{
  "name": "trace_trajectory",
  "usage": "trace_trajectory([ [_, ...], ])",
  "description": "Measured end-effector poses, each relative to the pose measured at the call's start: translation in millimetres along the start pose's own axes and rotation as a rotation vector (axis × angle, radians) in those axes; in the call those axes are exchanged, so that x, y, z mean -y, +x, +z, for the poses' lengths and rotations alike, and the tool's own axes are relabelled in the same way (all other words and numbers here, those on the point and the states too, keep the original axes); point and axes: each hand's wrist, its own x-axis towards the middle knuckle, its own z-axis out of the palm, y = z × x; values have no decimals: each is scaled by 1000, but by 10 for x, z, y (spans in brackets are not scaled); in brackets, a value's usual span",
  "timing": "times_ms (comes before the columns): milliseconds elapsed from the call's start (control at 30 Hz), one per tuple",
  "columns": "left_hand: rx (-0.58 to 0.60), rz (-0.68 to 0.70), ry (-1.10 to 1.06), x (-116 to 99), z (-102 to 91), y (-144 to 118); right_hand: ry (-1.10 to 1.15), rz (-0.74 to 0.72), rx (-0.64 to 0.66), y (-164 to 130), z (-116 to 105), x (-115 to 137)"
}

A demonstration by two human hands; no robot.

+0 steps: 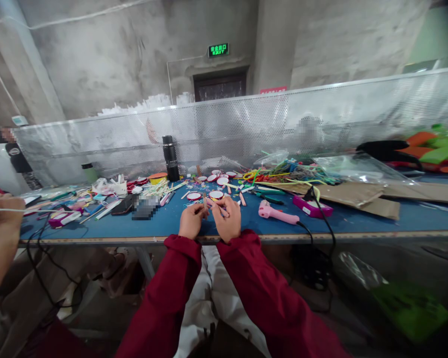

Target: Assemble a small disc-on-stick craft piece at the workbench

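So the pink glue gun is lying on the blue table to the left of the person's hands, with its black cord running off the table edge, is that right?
Not quite. In the head view the pink glue gun lies on the blue table to the right of the person's hands, beyond the right hand, not by the left hand. Its black cord does run off the table edge.

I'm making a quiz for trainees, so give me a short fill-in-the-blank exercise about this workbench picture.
1. The left hand and right hand meet over a table covered in ____ cloth.
2. The glue gun right of the hands is ____ in colour.
3. The tall black flask stands ____ on the table.

Missing words: blue; pink; upright
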Motion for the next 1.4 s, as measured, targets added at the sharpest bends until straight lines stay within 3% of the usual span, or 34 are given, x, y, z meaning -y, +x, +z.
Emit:
trace_trajectory([
  [1400,4,15,33,-51,-10,-17,7,-26,21,3,5,-7],
])
